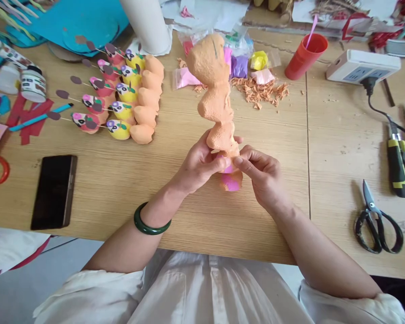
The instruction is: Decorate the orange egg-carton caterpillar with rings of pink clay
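Observation:
Over the wooden table I hold a strip of orange egg carton (219, 105), its row of bumps pointing up and away from me. My left hand (202, 163) is closed around its lower part. The thumb and fingers of my right hand (261, 173) pinch its right edge near the bottom. Pink clay (232, 182) covers part of the lowest bumps, between and below my thumbs. Behind the strip's top lie bags of coloured clay, among them a purple one (239, 66) and a yellow one (259, 60).
A decorated egg carton (123, 110) in pink, yellow and orange stands at left. Orange scraps (263, 92) lie beyond my hands, near a red cup (306, 56). A phone (53, 192) is at left; scissors (374, 220) and a power strip (362, 65) are at right.

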`<state>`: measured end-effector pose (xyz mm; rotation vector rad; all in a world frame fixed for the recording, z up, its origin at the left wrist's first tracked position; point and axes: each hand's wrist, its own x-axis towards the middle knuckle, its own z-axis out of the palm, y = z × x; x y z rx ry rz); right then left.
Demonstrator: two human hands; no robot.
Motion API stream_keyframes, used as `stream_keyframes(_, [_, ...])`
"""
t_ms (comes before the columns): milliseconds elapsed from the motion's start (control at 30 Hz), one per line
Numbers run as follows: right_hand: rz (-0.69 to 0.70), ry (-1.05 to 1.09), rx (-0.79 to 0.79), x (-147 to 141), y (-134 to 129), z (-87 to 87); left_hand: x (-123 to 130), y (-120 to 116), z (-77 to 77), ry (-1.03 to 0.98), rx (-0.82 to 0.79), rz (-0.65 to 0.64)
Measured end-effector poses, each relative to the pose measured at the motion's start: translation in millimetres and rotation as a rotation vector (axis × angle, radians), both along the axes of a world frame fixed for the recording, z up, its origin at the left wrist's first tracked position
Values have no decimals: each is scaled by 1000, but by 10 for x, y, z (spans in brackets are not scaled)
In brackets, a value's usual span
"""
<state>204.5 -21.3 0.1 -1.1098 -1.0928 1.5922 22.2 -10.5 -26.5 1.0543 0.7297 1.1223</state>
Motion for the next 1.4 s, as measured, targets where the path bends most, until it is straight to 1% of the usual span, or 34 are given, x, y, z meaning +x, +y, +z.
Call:
stream_keyframes(167, [6,24,-85,5,24,-33,33,6,69,-16,-174,52])
stream_keyframes(233, [-2,31,-100,13,34,-42,37,8,104,-37,-226,48])
stream_keyframes(300, [-6,31,-101,19,39,-45,29,11,118,-61,-243,16])
stream_keyframes(433, [4,28,-78,23,34,-47,-12,23,75,-40,-199,-50])
stream_keyframes(567, [12,-6,-41,25,26,-71,-43,32,17,-2,-128,-54])
stream_keyframes(733, [14,-32,-16,33,31,-81,-45,39,17,11,-80,-40])
stream_keyframes(1033, [31,-16,-16,39,11,-74,-57,55,38,-12,-71,-30])
stream_keyframes(1200, [15,-25,-30,38,25,-67,-48,55,23,-20,-105,-30])
stream_keyframes(1400, [24,7,-31,60,36,-87,-28,50,8,-47,-100,-17])
